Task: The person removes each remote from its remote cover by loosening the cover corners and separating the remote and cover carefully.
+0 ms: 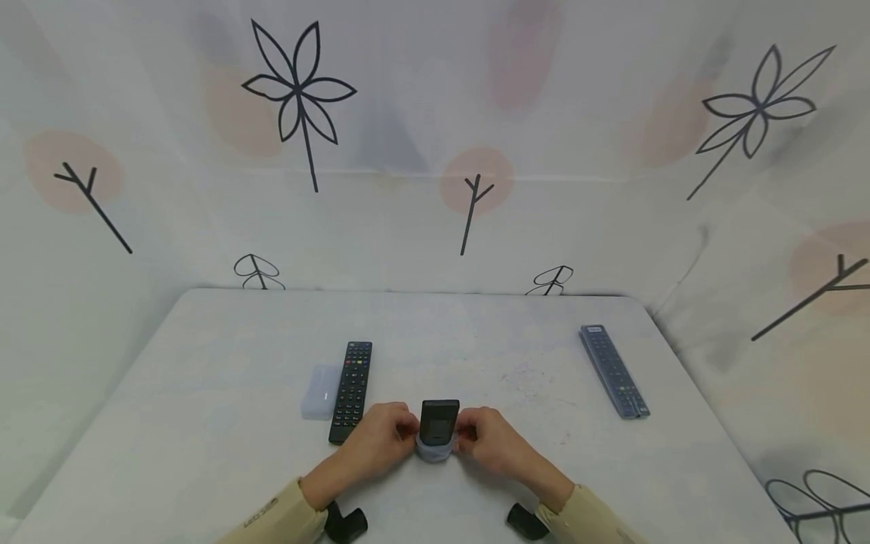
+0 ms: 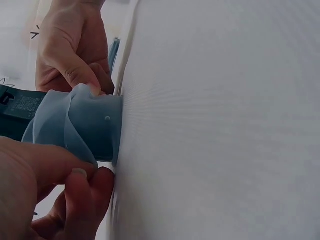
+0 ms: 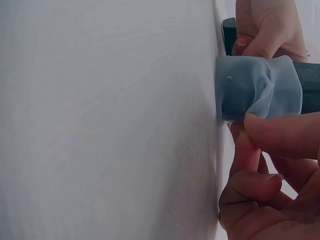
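Observation:
A small dark remote control with a screen [image 1: 438, 420] stands upright on the table, near its front middle. Wrapped round its lower end is a translucent bluish silicone sleeve [image 1: 435, 452], folded and bunched in the left wrist view [image 2: 92, 125]. The left hand [image 1: 383, 440] pinches the edge of this sleeve on one side between thumb and finger. On the opposite side the right hand [image 1: 494, 444] pinches the sleeve too, its thumb pressed to a fold in the right wrist view [image 3: 277, 182]. The remote's bottom end is inside the sleeve, which touches the table.
Left of the hands lies a long black remote [image 1: 351, 389], with a flat translucent sleeve [image 1: 319, 393] beside it. Another remote in a clear bluish cover [image 1: 615, 372] lies at the right. Patterned cloth [image 1: 408, 227] hangs behind the white table [image 1: 224, 355].

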